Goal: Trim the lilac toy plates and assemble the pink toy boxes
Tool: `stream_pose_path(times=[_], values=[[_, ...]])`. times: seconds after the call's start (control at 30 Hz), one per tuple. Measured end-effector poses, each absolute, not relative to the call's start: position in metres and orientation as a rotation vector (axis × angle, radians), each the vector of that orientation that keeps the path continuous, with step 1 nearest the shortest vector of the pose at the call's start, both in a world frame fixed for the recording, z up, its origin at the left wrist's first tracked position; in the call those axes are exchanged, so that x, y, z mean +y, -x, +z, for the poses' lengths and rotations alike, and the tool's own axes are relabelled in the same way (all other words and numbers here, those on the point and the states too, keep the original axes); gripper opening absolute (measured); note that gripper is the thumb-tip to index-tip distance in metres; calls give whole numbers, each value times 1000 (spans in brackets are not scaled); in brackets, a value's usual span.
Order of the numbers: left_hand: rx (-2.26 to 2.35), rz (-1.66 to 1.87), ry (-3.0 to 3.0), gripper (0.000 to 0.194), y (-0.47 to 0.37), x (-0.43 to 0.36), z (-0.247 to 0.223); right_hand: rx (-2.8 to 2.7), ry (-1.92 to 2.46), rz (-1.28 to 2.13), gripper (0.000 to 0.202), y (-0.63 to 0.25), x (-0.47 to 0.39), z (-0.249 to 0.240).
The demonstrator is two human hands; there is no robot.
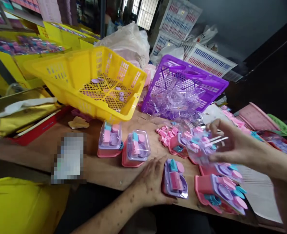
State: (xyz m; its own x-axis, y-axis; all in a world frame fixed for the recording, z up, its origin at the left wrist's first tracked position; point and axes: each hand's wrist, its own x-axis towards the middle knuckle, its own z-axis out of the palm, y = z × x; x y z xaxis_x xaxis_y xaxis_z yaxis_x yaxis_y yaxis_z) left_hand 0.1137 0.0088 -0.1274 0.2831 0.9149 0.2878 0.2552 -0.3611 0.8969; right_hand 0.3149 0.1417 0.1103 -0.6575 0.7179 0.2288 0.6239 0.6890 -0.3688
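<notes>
My left hand [153, 182] is wrapped round the left side of a small pink-and-lilac toy set [175, 180], whose top shows pink, teal and lilac pieces and carries no clear cover. In the air to the right, my right hand [231, 146] pinches a clear plastic cover [197, 151], somewhat blurred. Two toy sets with clear covers on, a left one [110, 139] and a right one [136, 148], stand left of my left hand. More uncovered sets, such as a front one [222, 191], line up below my right hand.
A yellow basket [84, 100] with a few lilac pieces stands at the back left. Beside it a tilted purple basket [187, 71] holds a heap of clear covers [175, 97]. Small pink pieces [167, 135] lie in a pile on the wooden table [94, 169].
</notes>
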Motion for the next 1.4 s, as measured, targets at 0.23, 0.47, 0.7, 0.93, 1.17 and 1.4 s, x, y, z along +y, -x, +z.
stream_pose_path(times=[0.23,0.47,0.7,0.93,1.17,1.4], values=[[1108,1218,-1808,135,-118,7,-128,-2563,1342,721,57,-313,76,59],[1112,1255,-1702,136,-120,7,-122,-2371,1334,263,90,-306,65,12],[1100,1297,-1773,134,-120,9,-130,-2591,1257,311,69,-288,55,48],[1113,1345,-1840,138,-124,10,-135,-2970,1076,-166,60,-265,45,32],[1156,1305,-1851,134,-122,10,-132,-3058,878,-336,55,-267,50,29],[1172,1301,-1887,131,-122,10,-133,-3115,754,-443,52,-260,52,32]])
